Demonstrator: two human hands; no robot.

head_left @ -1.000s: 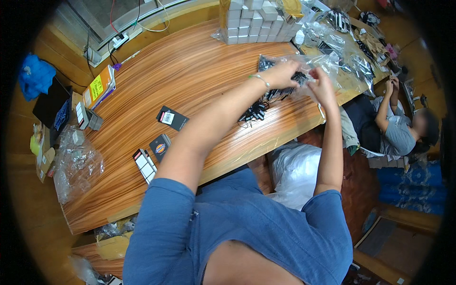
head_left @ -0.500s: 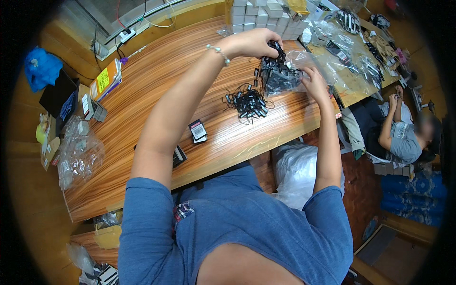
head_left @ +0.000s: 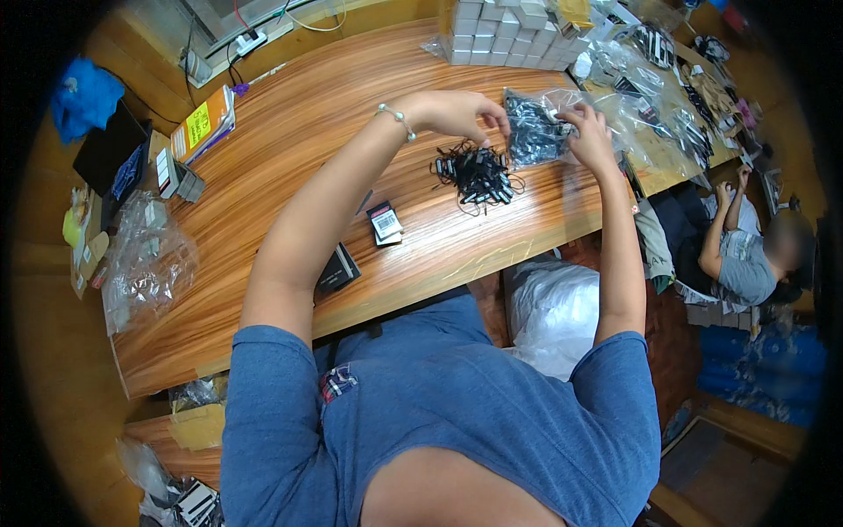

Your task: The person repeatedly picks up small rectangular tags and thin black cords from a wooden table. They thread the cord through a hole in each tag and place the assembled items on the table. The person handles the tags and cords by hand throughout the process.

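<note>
Black cords (head_left: 479, 177) lie heaped on the wooden table (head_left: 299, 123) near the left hand (head_left: 458, 114) — fingers parted, apparently empty — while the right hand (head_left: 592, 140) seems to pinch the plastic bag (head_left: 534, 133); unloading looks in hand, and the next move calls for a steady bag

**Dark corded pieces (head_left: 479, 176) heaped beside a plastic bag (head_left: 533, 136)**

The clear bag, with dark pieces seen inside, was held by the right hand's grip (head_left: 592, 139). The left hand's grip (head_left: 458, 114) was held close to the heap, thumb and fingers parted. Small cards (head_left: 385, 225) were stacked nearer the front edge of the desk (head_left: 307, 105); white boxes (head_left: 502, 39) were stacked at its far side.
</note>
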